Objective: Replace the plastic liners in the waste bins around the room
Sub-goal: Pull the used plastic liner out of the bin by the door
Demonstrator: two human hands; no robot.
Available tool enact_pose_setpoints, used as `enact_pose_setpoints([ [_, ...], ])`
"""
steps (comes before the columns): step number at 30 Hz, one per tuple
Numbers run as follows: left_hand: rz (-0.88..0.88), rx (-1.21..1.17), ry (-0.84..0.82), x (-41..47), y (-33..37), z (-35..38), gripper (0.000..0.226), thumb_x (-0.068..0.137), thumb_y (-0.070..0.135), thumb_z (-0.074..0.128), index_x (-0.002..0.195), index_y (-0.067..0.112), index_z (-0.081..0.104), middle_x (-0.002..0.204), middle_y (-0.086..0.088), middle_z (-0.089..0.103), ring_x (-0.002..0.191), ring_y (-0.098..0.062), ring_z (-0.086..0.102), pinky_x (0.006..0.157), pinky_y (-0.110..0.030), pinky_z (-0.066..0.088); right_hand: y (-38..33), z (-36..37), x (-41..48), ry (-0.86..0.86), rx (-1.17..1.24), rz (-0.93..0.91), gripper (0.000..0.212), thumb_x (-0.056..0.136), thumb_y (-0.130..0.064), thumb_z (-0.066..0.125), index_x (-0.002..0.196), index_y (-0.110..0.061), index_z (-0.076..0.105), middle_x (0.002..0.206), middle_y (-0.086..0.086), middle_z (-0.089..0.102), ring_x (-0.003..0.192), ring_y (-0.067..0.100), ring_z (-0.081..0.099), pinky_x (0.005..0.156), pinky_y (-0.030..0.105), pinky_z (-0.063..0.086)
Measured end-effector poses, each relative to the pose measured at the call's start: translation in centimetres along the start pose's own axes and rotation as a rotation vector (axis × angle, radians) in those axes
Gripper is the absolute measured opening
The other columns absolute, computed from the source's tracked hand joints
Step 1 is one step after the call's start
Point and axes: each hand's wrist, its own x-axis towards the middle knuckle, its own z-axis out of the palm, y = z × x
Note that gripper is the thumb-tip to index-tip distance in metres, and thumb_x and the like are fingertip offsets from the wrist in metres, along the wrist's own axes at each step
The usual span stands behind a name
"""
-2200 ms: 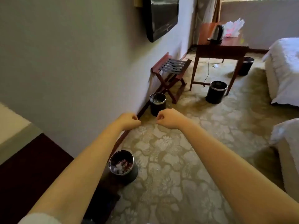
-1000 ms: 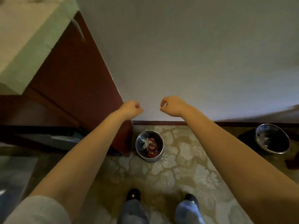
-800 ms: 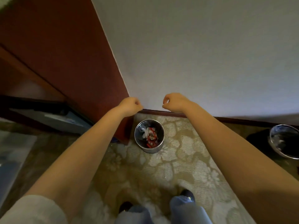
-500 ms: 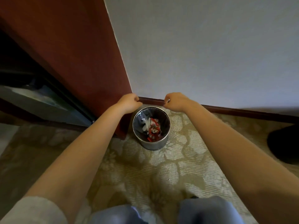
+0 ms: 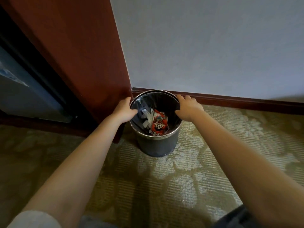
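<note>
A round dark waste bin with a metal rim stands on the carpet against the wall corner. A dark plastic liner lines its inside, holding white tissue and a red snack wrapper. My left hand grips the rim on the left side, thumb inside over the liner. On the right side my right hand grips the rim, thumb inside and fingers over the outside.
A red-brown wooden cabinet side stands just left of the bin. A pale wall with a dark baseboard runs behind it. Patterned carpet covers the floor in front.
I have come closer and lower to the bin. Both hands, fists above it earlier, have dropped onto the rim and taken hold of it on either side.
</note>
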Motion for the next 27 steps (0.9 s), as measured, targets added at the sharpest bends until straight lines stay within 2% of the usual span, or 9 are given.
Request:
enact_pose_setpoints([
  [4, -0.017, -0.090, -0.011, -0.1, -2.4, 2.3, 0.073, 0.089, 0.024, 0.063, 0.149, 0.014, 0.023, 0.147, -0.011, 0.038, 0.134, -0.029, 0.039, 0.108, -0.041, 0.036, 0.6, 2.6, -0.5, 0.014, 0.015, 0.021, 0.074, 0.092, -0.033, 0.056, 0.152, -0.023, 0.014, 0.135, 0.015, 0.046, 0.121, 0.037, 0.047, 0.082, 0.047, 0.050],
  [7, 0.002, -0.142, 0.010, -0.8, -3.4, 3.5, 0.059, 0.089, 0.023, 0.062, 0.142, 0.017, 0.035, 0.137, -0.007, 0.051, 0.125, -0.026, 0.049, 0.101, -0.037, 0.043, 0.9, 3.3, -0.7, -0.010, 0.076, 0.021, 0.065, 0.091, -0.031, 0.055, 0.147, -0.023, 0.022, 0.108, 0.012, 0.060, 0.093, 0.030, 0.061, 0.070, 0.042, 0.056],
  [10, -0.002, -0.080, 0.062, -1.8, -4.3, 4.5, 0.068, 0.094, 0.029, 0.055, 0.152, 0.023, 0.019, 0.140, -0.009, 0.048, 0.125, -0.027, 0.049, 0.102, -0.041, 0.043, 1.1, 3.4, -1.0, -0.044, 0.127, 0.018, 0.072, 0.093, -0.029, 0.052, 0.152, -0.029, 0.012, 0.087, 0.008, 0.063, 0.069, 0.024, 0.063, 0.056, 0.034, 0.054],
  [12, -0.036, -0.084, 0.059, -2.2, -4.9, 5.0, 0.071, 0.096, 0.035, 0.051, 0.153, 0.026, 0.009, 0.138, -0.012, 0.049, 0.120, -0.029, 0.052, 0.098, -0.041, 0.045, 1.0, 3.6, -1.2, -0.061, 0.147, 0.020, 0.081, 0.093, -0.026, 0.052, 0.154, -0.030, 0.000, 0.083, 0.008, 0.063, 0.065, 0.022, 0.062, 0.052, 0.032, 0.051],
  [15, -0.049, -0.157, 0.033, -2.3, -5.1, 5.1, 0.073, 0.096, 0.034, 0.052, 0.153, 0.029, 0.007, 0.148, -0.010, 0.039, 0.131, -0.029, 0.044, 0.104, -0.039, 0.039, 0.8, 3.9, -0.9, -0.086, 0.243, 0.030, 0.087, 0.091, -0.017, 0.051, 0.155, -0.025, -0.007, 0.084, 0.011, 0.065, 0.067, 0.024, 0.064, 0.057, 0.036, 0.054],
  [18, -0.044, -0.193, 0.055, -2.3, -5.0, 5.1, 0.071, 0.097, 0.027, 0.052, 0.153, 0.028, 0.009, 0.147, -0.009, 0.041, 0.131, -0.028, 0.043, 0.104, -0.035, 0.037, 0.6, 3.9, -0.7, -0.071, 0.266, 0.045, 0.085, 0.089, -0.016, 0.050, 0.155, -0.024, -0.003, 0.088, 0.010, 0.069, 0.070, 0.025, 0.068, 0.060, 0.039, 0.057],
  [21, -0.035, -0.209, 0.076, -2.7, -4.7, 5.3, 0.069, 0.097, 0.021, 0.051, 0.153, 0.028, 0.012, 0.142, -0.009, 0.047, 0.127, -0.027, 0.047, 0.100, -0.032, 0.038, 0.2, 3.8, -1.3, -0.019, 0.239, 0.053, 0.078, 0.089, -0.016, 0.049, 0.154, -0.021, 0.006, 0.083, 0.006, 0.067, 0.062, 0.019, 0.063, 0.045, 0.027, 0.044],
  [23, -0.032, -0.224, 0.094, -2.8, -4.4, 5.2, 0.068, 0.097, 0.017, 0.051, 0.153, 0.028, 0.013, 0.142, -0.009, 0.047, 0.126, -0.026, 0.048, 0.099, -0.031, 0.039, 0.2, 3.7, -1.6, -0.001, 0.220, 0.045, 0.075, 0.089, -0.015, 0.048, 0.153, -0.020, 0.010, 0.081, 0.005, 0.065, 0.057, 0.017, 0.057, 0.043, 0.024, 0.035],
  [27, -0.035, -0.233, 0.143, -2.7, -3.6, 4.6, 0.066, 0.097, 0.014, 0.049, 0.153, 0.029, 0.017, 0.143, -0.008, 0.046, 0.125, -0.026, 0.050, 0.095, -0.029, 0.040, 0.3, 3.1, -1.5, 0.045, 0.242, 0.031, 0.069, 0.086, -0.013, 0.052, 0.147, -0.019, 0.022, 0.082, 0.007, 0.064, 0.059, 0.020, 0.056, 0.043, 0.025, 0.035],
])
